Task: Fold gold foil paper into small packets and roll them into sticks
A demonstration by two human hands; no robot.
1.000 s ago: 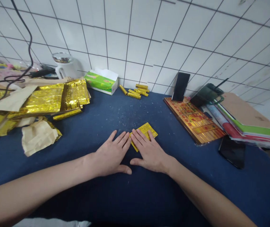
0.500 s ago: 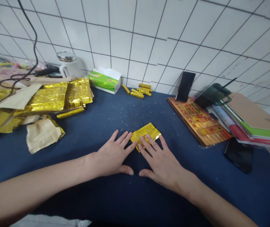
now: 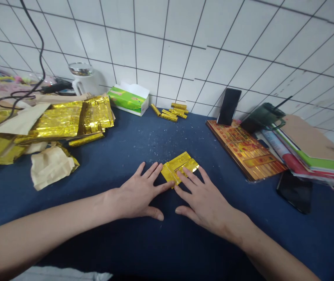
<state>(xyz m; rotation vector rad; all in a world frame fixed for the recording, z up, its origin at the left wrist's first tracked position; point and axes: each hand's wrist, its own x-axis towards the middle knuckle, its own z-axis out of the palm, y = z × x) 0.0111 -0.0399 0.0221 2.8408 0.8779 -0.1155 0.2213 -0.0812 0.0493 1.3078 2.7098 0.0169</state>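
Note:
A folded sheet of gold foil paper (image 3: 176,164) lies flat on the dark blue tabletop (image 3: 125,156), with creases running along it. My left hand (image 3: 139,193) rests palm down at its lower left, fingers spread, the index fingertip touching the sheet's near edge. From the right, my right hand (image 3: 206,199) lies with its fingers apart, several fingertips on the right half of the sheet. Neither hand grips anything. Farther back by the wall are several small gold foil rolls (image 3: 178,111).
Gold foil sheets (image 3: 64,119) and a crumpled paper piece (image 3: 52,168) lie at left, near a green tissue pack (image 3: 128,98) and a white mug (image 3: 83,82). On the right are a propped phone (image 3: 229,106), a patterned orange stack (image 3: 249,152), a dark green cup (image 3: 263,117) and a black phone (image 3: 295,191).
My right hand has slid slightly right and down, uncovering more of the foil's middle. My left index finger has shifted a little toward the near edge. The foil stays nearly in place.

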